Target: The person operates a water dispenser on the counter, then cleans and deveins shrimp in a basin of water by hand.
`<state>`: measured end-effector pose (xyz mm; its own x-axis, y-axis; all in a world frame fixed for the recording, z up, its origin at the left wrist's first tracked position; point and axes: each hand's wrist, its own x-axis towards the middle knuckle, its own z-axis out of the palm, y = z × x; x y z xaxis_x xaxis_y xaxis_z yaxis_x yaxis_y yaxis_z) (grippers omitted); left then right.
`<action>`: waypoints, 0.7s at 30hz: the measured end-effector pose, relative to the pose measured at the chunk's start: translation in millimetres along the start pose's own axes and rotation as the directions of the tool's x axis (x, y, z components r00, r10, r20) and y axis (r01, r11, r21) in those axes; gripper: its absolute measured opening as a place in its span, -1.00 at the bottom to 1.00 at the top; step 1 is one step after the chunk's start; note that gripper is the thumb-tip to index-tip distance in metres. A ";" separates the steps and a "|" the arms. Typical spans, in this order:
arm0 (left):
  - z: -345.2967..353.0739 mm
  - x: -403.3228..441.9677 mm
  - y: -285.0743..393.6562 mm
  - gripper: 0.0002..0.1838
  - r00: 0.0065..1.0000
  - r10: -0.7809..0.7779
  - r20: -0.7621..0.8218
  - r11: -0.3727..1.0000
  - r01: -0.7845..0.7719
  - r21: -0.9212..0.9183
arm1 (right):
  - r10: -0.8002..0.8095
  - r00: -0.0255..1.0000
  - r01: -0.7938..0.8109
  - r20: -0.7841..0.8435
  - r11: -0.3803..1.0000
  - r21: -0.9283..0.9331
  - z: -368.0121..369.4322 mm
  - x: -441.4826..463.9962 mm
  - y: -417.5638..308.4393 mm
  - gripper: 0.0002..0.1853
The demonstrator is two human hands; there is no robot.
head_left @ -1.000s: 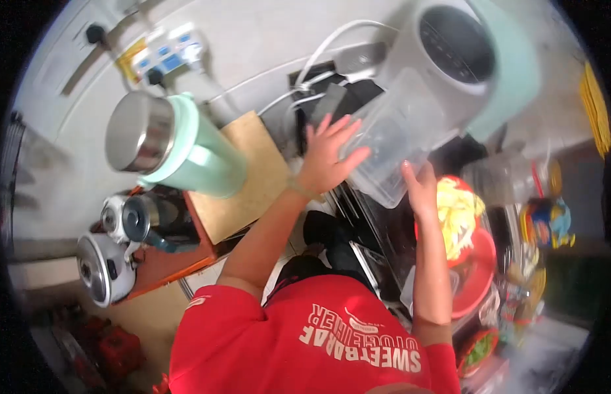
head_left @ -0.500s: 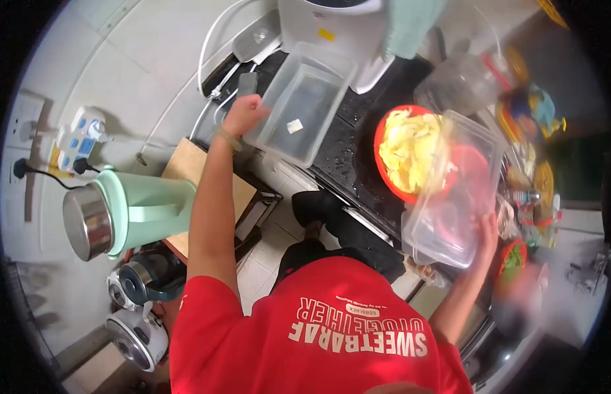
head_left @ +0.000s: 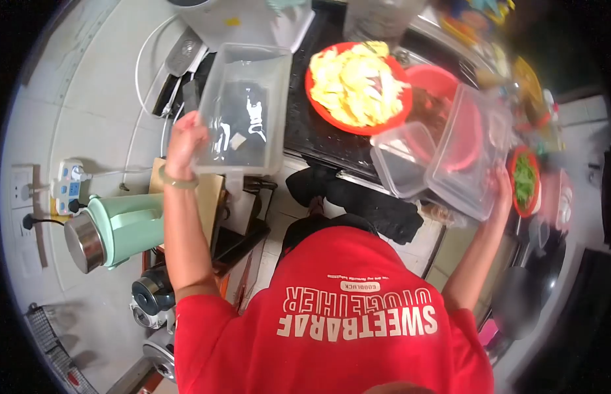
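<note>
My left hand (head_left: 186, 143) is closed at the left rim of a clear plastic box (head_left: 266, 141), which holds a small pale square piece. My right hand (head_left: 500, 192) grips the outer side of another clear plastic container (head_left: 460, 197), tilted over the counter's edge. Beside that one is a smaller clear plastic piece (head_left: 399, 172); whether they touch is unclear. Behind them sits a pink bowl (head_left: 437, 77) with dark contents, partly seen through the plastic. A red bowl (head_left: 318, 113) heaped with pale yellow cut leaves (head_left: 358, 82) stands between my hands.
A green jug (head_left: 131, 226) lies on its side in view at the left, near a power strip (head_left: 70, 187). At the far right is a red bowl of green vegetables (head_left: 525, 180). A white appliance (head_left: 233, 23) stands behind the box.
My view has turned, so the counter things sit further left. The right container has moved away from the red bowl, baring the pink bowl. My left hand now meets the box's near left side.
</note>
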<state>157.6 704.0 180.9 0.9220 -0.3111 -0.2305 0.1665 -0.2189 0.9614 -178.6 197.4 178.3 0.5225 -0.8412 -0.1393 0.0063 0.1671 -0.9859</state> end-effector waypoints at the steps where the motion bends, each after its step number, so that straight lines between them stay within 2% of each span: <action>1: -1.3 -11.0 2.6 -0.86 1.000 0.000 0.022 1.000 -0.001 0.029 | 0.026 0.999 -0.025 -0.035 1.000 0.008 -7.4 -1.9 -1.9 -0.63; 5: 23.7 -75.3 40.9 -0.86 0.999 -0.011 0.033 1.000 0.011 -0.012 | 0.045 0.997 -0.036 -0.070 0.991 0.129 -43.5 -5.3 1.9 -0.63; 7: 40.6 -104.7 57.6 -0.84 0.996 -0.067 0.058 0.989 0.074 -0.128 | 0.073 0.995 -0.062 -0.066 0.986 0.156 -61.0 -6.6 5.0 -0.63; 15: 97.3 -179.0 86.2 -0.79 0.979 -0.155 0.134 0.987 0.160 -0.032 | 0.152 0.988 -0.157 0.041 0.972 0.176 -122.3 -7.9 27.0 -0.61; 21: 142.1 -191.2 80.7 -0.77 0.971 -0.154 0.183 0.988 0.153 0.021 | 0.158 0.982 -0.174 0.100 0.968 0.182 -150.7 -5.5 41.7 -0.62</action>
<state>-54.9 614.4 281.3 0.8057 -0.4377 -0.3990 0.2980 -0.2827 0.9118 -309.7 131.5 124.0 0.5991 -0.7488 -0.2834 0.0704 0.4019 -0.9130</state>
